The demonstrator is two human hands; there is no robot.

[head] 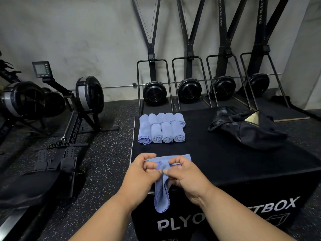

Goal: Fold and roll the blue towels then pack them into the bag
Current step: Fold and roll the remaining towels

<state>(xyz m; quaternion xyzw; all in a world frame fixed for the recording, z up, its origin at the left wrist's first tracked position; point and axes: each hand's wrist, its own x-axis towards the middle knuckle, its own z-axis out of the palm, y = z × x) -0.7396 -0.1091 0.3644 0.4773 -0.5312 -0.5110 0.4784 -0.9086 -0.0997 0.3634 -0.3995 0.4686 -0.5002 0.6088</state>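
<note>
While both hands pinch it at the box's near edge, the blue towel (162, 193) hangs partly over the front, its far part lying flat on top. L hand (141, 173) and R hand (186, 174) each have curled fingers gripping the cloth, knuckles almost touching. At 12 o'clock sit the rolled towels (162, 129), two rows packed side by side. Toward 2 o'clock lies the black bag (246, 129), crumpled, mouth open, well apart from the rolls. All rest on the black plyo box (225, 162). Rowing machine (69, 119) stands at 10 o'clock on the floor; ski machines (189, 87) line the wall behind.
</note>
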